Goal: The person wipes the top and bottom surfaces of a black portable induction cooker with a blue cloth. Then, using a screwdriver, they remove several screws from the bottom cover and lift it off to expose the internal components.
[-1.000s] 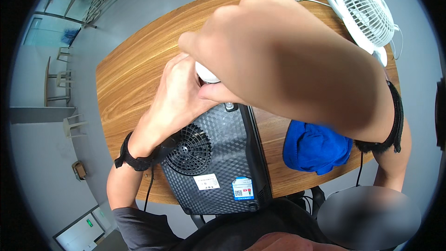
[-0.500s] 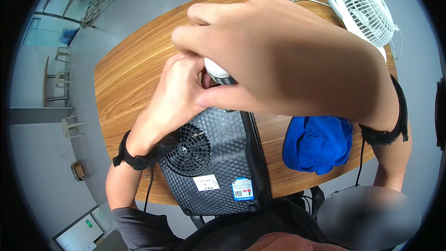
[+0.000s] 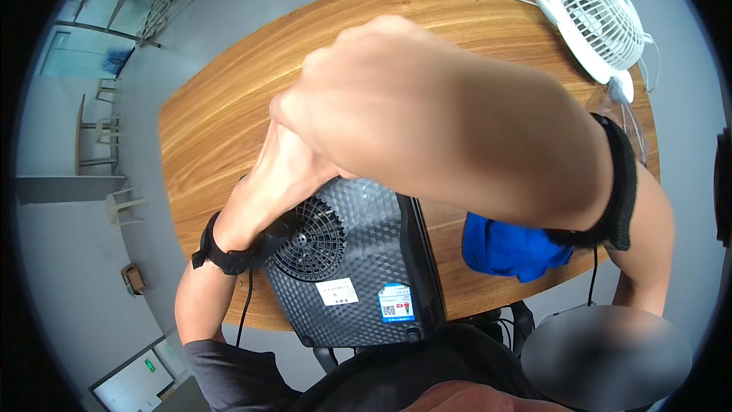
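So our right hand (image 3: 366, 99) has swung up closer to the camera since half a second ago, and the small white thing we could see between the hands is now totally hidden behind it. The right hand looks curled into a loose fist, but we can't tell if it's gripping anything. Our left hand (image 3: 286, 164) sits on the far top edge of the black appliance (image 3: 351, 259), fingers hidden, so no call there either. The appliance is on the near edge of the wooden table (image 3: 229, 107), vent grille up, blue cloth (image 3: 511, 248) just beside it, white fan (image 3: 591, 15) at the far corner.
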`<action>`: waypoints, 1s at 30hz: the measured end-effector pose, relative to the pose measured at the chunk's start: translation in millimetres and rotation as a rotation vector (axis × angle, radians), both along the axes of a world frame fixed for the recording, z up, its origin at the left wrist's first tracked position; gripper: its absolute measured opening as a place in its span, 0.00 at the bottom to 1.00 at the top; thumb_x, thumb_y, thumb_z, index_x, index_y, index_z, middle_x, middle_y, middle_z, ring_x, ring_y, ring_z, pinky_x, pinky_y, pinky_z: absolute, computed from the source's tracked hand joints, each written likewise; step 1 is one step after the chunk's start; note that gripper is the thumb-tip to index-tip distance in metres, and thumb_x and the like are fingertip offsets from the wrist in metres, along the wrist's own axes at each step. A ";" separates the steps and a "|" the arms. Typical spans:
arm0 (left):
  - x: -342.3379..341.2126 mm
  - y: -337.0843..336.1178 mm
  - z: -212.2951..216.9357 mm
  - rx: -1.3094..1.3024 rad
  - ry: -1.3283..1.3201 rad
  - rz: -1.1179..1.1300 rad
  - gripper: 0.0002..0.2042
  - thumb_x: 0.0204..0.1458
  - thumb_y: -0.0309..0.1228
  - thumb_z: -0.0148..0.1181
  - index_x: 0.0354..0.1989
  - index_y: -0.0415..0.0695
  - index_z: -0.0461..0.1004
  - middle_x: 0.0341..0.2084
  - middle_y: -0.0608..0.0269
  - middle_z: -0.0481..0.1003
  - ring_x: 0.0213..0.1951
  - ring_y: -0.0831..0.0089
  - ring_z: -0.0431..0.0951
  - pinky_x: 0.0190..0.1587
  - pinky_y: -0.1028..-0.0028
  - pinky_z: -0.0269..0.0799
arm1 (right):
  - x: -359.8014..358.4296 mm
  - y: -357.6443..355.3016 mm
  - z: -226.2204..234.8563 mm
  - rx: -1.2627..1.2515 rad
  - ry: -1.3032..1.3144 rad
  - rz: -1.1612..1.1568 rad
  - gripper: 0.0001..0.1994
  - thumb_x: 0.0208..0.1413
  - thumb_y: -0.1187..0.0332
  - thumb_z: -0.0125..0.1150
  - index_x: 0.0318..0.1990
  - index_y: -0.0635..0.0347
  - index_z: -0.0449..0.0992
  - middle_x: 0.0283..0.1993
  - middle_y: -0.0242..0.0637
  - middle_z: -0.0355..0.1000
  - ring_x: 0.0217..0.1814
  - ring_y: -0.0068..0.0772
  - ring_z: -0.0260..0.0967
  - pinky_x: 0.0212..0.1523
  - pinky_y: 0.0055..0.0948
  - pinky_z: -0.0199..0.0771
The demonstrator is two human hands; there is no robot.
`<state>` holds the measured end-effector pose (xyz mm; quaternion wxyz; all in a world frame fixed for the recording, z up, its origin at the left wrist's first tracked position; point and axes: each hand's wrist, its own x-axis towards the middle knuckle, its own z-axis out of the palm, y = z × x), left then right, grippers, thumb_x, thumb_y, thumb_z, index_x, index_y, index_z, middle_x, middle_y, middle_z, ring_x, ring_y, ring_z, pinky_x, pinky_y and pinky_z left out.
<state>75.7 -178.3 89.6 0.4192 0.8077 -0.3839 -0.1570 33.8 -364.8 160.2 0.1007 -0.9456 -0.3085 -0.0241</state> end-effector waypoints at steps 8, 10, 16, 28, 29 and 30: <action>7.9 -3.3 -3.6 0.032 -0.014 -0.022 0.11 0.47 0.26 0.71 0.33 0.33 0.76 0.27 0.55 0.79 0.30 0.69 0.78 0.35 0.69 0.76 | 7.9 -11.9 -18.5 0.128 -0.144 0.097 0.17 0.53 0.56 0.67 0.33 0.64 0.79 0.26 0.44 0.76 0.31 0.47 0.78 0.32 0.36 0.75; 13.5 -7.4 -6.0 0.057 -0.058 -0.057 0.10 0.49 0.28 0.71 0.33 0.34 0.77 0.27 0.54 0.79 0.30 0.67 0.80 0.35 0.68 0.77 | 6.2 -16.9 -15.9 0.112 -0.174 0.061 0.18 0.54 0.55 0.67 0.34 0.65 0.79 0.27 0.44 0.77 0.33 0.47 0.78 0.33 0.37 0.76; 6.4 -7.9 -7.4 -0.035 -0.051 0.044 0.11 0.50 0.27 0.70 0.38 0.35 0.77 0.32 0.55 0.80 0.36 0.66 0.82 0.38 0.67 0.78 | 14.3 0.6 -28.2 0.051 -0.242 0.034 0.17 0.58 0.55 0.63 0.37 0.63 0.78 0.27 0.45 0.76 0.33 0.45 0.78 0.33 0.38 0.75; 13.4 6.9 -2.4 0.015 -0.005 -0.023 0.14 0.50 0.25 0.68 0.44 0.34 0.76 0.37 0.53 0.80 0.38 0.65 0.81 0.38 0.65 0.77 | 14.0 -0.7 -20.1 0.054 0.002 0.066 0.14 0.54 0.60 0.65 0.40 0.61 0.75 0.28 0.45 0.75 0.32 0.49 0.76 0.31 0.40 0.73; 15.1 5.3 -3.7 0.082 0.002 -0.001 0.14 0.50 0.25 0.68 0.44 0.35 0.76 0.37 0.53 0.80 0.38 0.64 0.82 0.38 0.65 0.77 | 13.7 -1.6 -18.5 -0.001 -0.024 0.033 0.15 0.54 0.59 0.65 0.40 0.62 0.75 0.28 0.45 0.75 0.32 0.50 0.76 0.31 0.40 0.73; 16.2 3.9 -5.3 0.150 0.008 0.020 0.13 0.50 0.25 0.68 0.43 0.35 0.77 0.37 0.52 0.80 0.37 0.63 0.82 0.38 0.65 0.77 | 13.7 -3.2 -18.0 -0.008 -0.057 0.026 0.17 0.54 0.57 0.66 0.40 0.62 0.75 0.28 0.45 0.75 0.32 0.50 0.77 0.32 0.40 0.73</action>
